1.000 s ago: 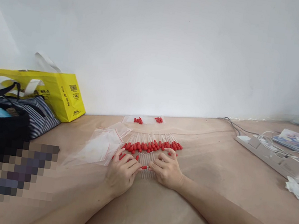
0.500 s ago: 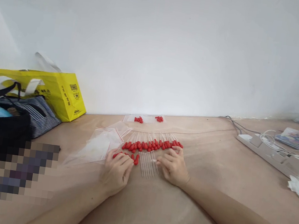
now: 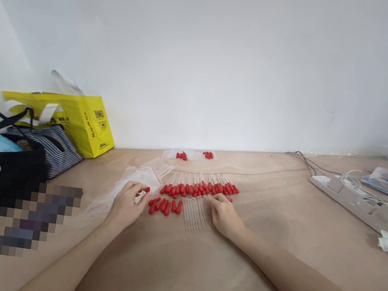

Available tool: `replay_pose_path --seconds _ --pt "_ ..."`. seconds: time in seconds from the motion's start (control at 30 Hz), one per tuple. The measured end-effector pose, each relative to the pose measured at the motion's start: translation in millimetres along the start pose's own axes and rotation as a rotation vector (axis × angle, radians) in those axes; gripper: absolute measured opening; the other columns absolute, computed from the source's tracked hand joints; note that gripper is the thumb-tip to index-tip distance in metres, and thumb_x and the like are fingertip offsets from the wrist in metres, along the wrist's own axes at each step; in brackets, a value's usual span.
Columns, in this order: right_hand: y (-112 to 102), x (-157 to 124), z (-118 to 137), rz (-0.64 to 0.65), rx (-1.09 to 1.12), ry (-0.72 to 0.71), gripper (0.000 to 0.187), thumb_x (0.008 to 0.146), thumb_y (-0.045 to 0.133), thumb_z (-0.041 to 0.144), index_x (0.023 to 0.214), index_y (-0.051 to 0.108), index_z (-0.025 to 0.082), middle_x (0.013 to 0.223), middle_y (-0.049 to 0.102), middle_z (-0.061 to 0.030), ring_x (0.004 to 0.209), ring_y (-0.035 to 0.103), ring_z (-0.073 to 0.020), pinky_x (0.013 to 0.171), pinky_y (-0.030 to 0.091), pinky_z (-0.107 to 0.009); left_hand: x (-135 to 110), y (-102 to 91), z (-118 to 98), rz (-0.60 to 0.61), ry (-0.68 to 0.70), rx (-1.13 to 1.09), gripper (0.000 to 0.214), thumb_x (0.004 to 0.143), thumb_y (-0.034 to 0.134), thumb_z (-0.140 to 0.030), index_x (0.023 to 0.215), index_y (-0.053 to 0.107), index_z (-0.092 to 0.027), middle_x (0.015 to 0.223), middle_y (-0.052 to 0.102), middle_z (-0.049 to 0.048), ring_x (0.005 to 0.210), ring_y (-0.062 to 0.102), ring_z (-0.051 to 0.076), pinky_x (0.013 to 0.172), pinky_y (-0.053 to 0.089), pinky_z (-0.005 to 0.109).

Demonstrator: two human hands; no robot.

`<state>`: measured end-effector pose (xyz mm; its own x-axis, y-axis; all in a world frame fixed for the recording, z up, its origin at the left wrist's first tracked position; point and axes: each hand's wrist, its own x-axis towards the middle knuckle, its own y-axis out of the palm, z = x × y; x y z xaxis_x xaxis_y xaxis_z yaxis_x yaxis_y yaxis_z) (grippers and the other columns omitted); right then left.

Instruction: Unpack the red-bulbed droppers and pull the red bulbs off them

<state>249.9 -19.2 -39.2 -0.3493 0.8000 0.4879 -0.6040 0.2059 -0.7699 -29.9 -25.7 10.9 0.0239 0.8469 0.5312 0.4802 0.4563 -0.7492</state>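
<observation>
A row of droppers [image 3: 189, 189] lies on the surface [image 3: 198, 271]. Before its left part lie loose bulbs [image 3: 167, 208]; before its middle, tubes [image 3: 195, 214]. Left of the row are plastic bags [image 3: 137, 176], farther left a carrier bag [image 3: 72, 114]; behind it, two bulb clusters [image 3: 208, 155]; well right, a power strip [image 3: 338, 200].

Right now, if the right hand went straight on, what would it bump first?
The right hand would likely bump the row of red bulbs first, though depth is hard to judge.

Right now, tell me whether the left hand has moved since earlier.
Yes, the left hand moved left, from over the front red bulbs toward the plastic bags.
</observation>
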Motion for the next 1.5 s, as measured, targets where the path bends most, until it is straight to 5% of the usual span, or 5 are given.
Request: replay_pose_path --seconds 0.2,0.73,0.97,1.27,1.5 --pt "4 2 11 0.0 0.013 0.034 0.026 0.07 0.035 -0.004 0.078 0.054 0.014 0.084 0.046 -0.0074 0.079 0.047 -0.0147 0.072 0.041 -0.025 0 0.0 -6 0.202 -0.193 -0.042 0.026 0.067 0.049 -0.041 0.081 0.052 -0.019 0.061 0.059 -0.0024 0.055 0.057 0.014 0.055 0.044 0.024" --pt "7 5 25 0.045 0.101 0.085 0.021 0.075 0.037 0.001 0.082 0.054 0.012 0.089 0.049 -0.0103 0.088 0.047 -0.0167 0.08 0.04 -0.028 8 0.8 2 0.177 -0.203 0.089 0.025 0.071 0.044 -0.04 0.071 0.057 -0.019 0.07 0.066 0.0017 0.067 0.061 0.017 0.062 0.045 0.025" --pt "1 8 16 -0.045 0.13 0.127 0.026 0.076 0.041 0.006 0.095 0.058 0.012 0.087 0.056 -0.0085 0.081 0.052 -0.0153 0.076 0.041 -0.027 -5 7.3 -19 -0.002 0.266 0.168 0.023 0.079 0.043 -0.034 0.079 0.061 -0.019 0.083 0.064 0.0055 0.084 0.055 0.021 0.078 0.041 0.033" --pt "-29 24 -25 -0.126 -0.238 0.157 0.015 0.075 0.056 0.028 0.085 0.064 0.021 0.086 0.058 -0.006 0.087 0.046 -0.0206 0.078 0.031 -0.034 -24 30.1 -85 0.518 0.904 0.024 0.039 0.083 0.043 -0.043 0.122 0.042 -0.037 0.134 0.038 0.0044 0.123 0.03 0.029 0.098 0.014 0.057" --pt "-36 33 -35 0.028 -0.309 0.079 0.028 0.073 0.059 0.041 0.097 0.062 0.028 0.097 0.059 -0.0048 0.094 0.044 -0.0219 0.083 0.021 -0.04 -3 42.7 -95 0.709 0.978 -0.026 0.034 0.088 0.034 -0.036 0.122 0.04 -0.039 0.131 0.042 0.0003 0.126 0.029 0.023 0.101 0.004 0.055"
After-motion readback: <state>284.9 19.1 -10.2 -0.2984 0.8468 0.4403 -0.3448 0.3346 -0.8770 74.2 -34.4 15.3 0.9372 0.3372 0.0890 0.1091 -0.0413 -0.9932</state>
